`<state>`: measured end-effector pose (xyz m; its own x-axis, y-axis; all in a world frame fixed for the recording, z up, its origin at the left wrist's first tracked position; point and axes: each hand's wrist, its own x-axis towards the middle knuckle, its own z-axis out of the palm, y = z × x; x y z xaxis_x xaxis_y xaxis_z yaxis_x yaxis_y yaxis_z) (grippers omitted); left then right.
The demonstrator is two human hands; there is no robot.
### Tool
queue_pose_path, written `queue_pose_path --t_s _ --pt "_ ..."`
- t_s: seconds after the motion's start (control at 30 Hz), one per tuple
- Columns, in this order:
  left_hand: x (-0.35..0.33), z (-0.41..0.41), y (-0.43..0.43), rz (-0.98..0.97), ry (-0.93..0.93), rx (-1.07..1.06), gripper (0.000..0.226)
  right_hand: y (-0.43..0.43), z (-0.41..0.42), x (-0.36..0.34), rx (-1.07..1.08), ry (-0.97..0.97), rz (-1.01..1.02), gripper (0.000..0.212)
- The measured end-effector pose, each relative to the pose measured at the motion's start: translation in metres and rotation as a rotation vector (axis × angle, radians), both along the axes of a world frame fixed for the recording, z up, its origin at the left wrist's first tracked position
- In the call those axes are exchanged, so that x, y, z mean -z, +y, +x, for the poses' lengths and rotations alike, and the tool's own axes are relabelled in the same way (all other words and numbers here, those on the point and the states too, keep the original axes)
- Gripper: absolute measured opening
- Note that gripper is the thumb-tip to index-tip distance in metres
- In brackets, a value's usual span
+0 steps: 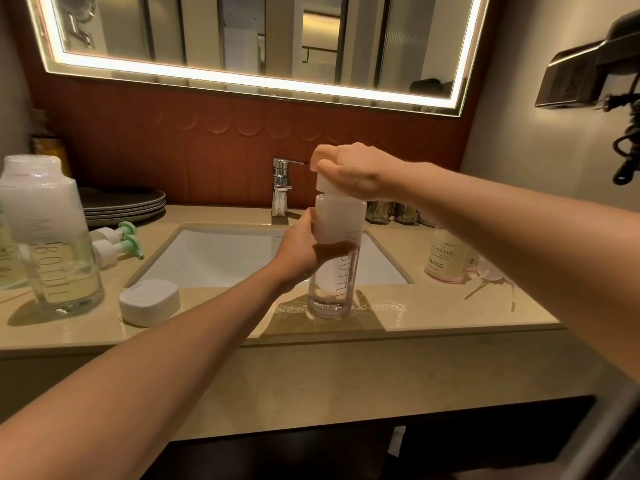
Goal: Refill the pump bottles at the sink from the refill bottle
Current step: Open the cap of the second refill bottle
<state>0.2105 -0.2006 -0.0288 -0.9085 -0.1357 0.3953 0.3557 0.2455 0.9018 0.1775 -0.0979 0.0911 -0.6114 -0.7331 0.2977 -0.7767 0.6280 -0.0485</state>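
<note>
Bottle at far left: large clear bottle with grey lettering [52, 237] stands on the beige stone counter [450, 313], part full, with film over its neck. Beside it, two white pump heads with green nozzles [117, 242] lie loose. A white rounded-square cap [149, 301] lies flat by the front corner of the white undermount sink [214, 258].

Centre: tall slim clear bottle with grey lettering [334, 271] stands upright on the counter's front strip, just ahead of the sink.
- Handling, judged: light, rigid wall, tall and narrow so tippy. The counter looks wet around the base, so expect slip.
- Best hold is mid-body, with the base kept planted.
- Left hand [298, 251]: forearm reaches in from low left, grip wrapped round the bottle's mid-body, fingers visible through the wall.
- Right hand [353, 171]: comes in from the right, palm down, grip curled over the white top cap [327, 183]. Twisting or pressing, can't tell.

Right: cream pump bottle with pink base [446, 258] stands apart, untouched.
</note>
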Motion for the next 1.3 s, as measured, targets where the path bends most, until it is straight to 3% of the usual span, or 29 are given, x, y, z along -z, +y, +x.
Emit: queue_pose_path --t_s 0.1,0.2,0.3,0.37,0.47,0.53,0.6,0.7,0.83,0.9,0.97,1.07,1.23,1.3 --pt "0.001 0.001 -0.001 0.025 0.007 0.016 0.068 -0.007 0.002 0.002 0.023 0.105 -0.033 0.054" --pt "0.001 0.000 0.001 -0.009 0.011 -0.011 0.064 -0.012 0.002 0.002 0.238 0.371 0.011 0.076" --pt "0.002 -0.003 0.001 0.032 -0.020 -0.025 0.062 -0.011 0.001 0.004 0.361 0.438 0.101 0.070" --pt "0.003 -0.003 0.000 0.027 -0.018 -0.028 0.060 -0.008 -0.003 0.005 0.294 0.381 0.061 0.055" --pt "0.003 -0.001 0.000 0.008 0.008 -0.003 0.058 -0.008 -0.004 0.003 0.101 0.045 -0.016 0.041" --pt "0.003 -0.001 0.000 0.005 0.016 -0.002 0.062 -0.011 -0.004 0.001 0.087 -0.104 -0.003 0.042" --pt "0.003 -0.002 0.000 -0.015 0.020 -0.019 0.068 -0.015 -0.003 0.000 0.131 -0.080 0.031 0.054" --pt "0.004 -0.002 0.001 -0.028 0.018 -0.027 0.066 -0.015 -0.001 -0.001 0.245 0.126 0.027 0.083" --pt "0.005 -0.004 -0.001 0.049 -0.019 -0.008 0.062 -0.012 -0.003 0.003 0.347 0.360 0.166 0.075" --pt "0.005 -0.003 0.000 0.023 -0.010 -0.026 0.063 -0.009 -0.005 0.005 0.274 0.315 0.147 0.060" --pt "0.004 -0.003 0.000 -0.006 0.011 -0.031 0.060 -0.005 -0.004 0.002 0.144 0.119 0.064 0.050" --pt "0.004 -0.003 0.000 0.000 0.007 -0.023 0.063 -0.003 0.002 -0.003 0.050 -0.049 -0.003 0.048" --pt "0.006 -0.003 0.000 0.010 0.010 -0.007 0.065 -0.015 0.003 0.002 0.323 0.341 0.110 0.083" --pt "0.006 -0.004 -0.001 0.040 -0.007 -0.006 0.064 -0.017 0.002 0.004 0.379 0.452 0.158 0.086"
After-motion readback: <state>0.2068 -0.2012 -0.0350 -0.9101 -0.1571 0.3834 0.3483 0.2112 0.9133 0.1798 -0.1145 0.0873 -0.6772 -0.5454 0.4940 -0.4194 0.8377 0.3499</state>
